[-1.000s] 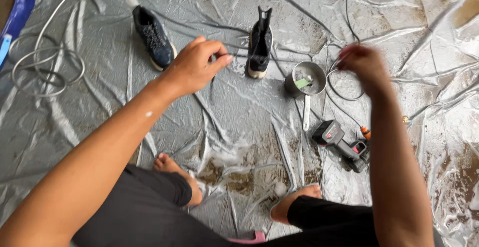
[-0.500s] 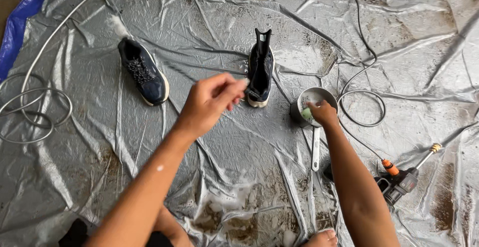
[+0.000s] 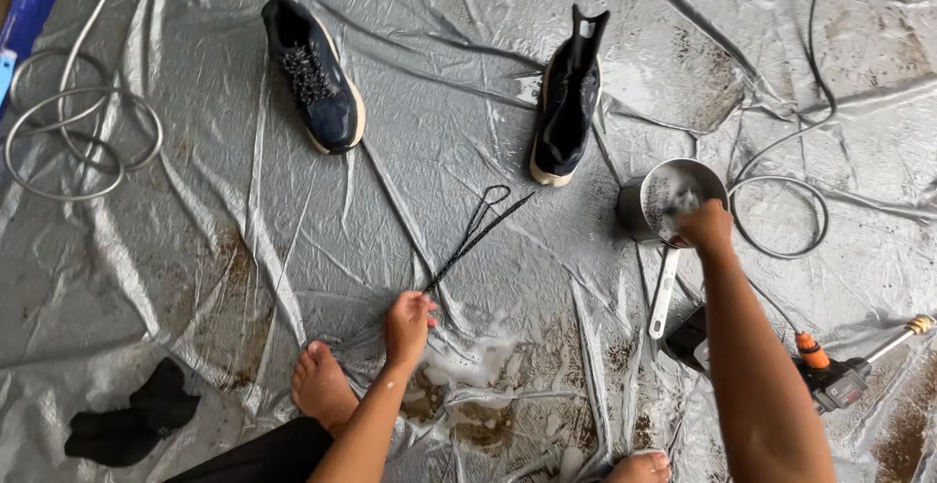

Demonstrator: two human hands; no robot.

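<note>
So we're looking down at a wrinkly grey plastic sheet [image 3: 195,278] spread on the ground, wet and muddy in patches. Our left hand [image 3: 408,325] is low on the near side, fingers pinched on the near end of a black shoelace [image 3: 475,232], which lies flat on the sheet and runs away from us to a small loop near the middle. Our right hand [image 3: 705,225] is over on the right, reaching into a small metal saucepan [image 3: 644,200]; the fingers are curled down inside it, and we can't tell what, if anything, they're grasping in there. The pan's long handle points back toward us. Far from us sit two dark sneakers: one [image 3: 314,73] on the far left lying on its sole with laces in, the other [image 3: 568,102] nearer the middle with its tongue pulled up. A coiled grey hose [image 3: 78,132] lies at the left edge, a pressure sprayer gun [image 3: 839,376] at the near right, and a black cloth [image 3: 132,420] near left, just beside our bare foot [image 3: 322,385].
</note>
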